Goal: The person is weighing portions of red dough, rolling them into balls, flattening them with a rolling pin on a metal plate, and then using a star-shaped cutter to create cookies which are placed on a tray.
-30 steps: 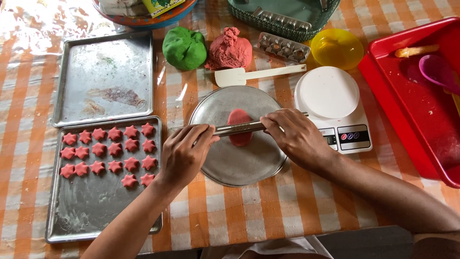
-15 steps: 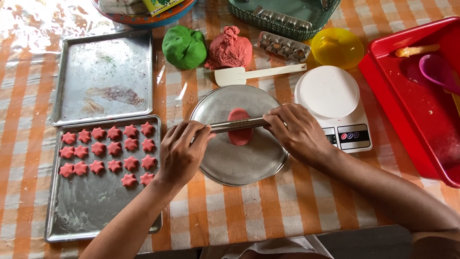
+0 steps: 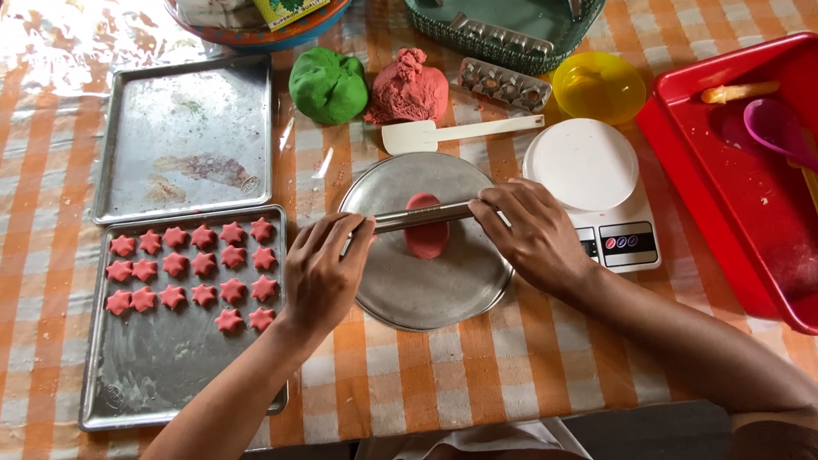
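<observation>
We see a thin metal rolling rod (image 3: pixel 423 216) lying across a flattened oval piece of pink dough (image 3: pixel 426 238), which sits near the middle of a round metal plate (image 3: pixel 426 294) on the orange checked tablecloth (image 3: pixel 477 366). Our left hand (image 3: pixel 322 277) presses the left end of the rod under its flat fingers, and our right hand (image 3: pixel 532 238) presses the right end the same way; both hands are open and flat on it, not closed around it. Left of the plate, a rectangular metal baking tray (image 3: pixel 170 375) carries rows of small pink star-shaped cookies (image 3: pixel 192 274). Right of the plate stands a white kitchen scale (image 3: pixel 588 170). Farther away lie a white spatula (image 3: pixel 452 134), a green dough ball (image 3: pixel 328 83) and a pink dough lump (image 3: pixel 409 88).
</observation>
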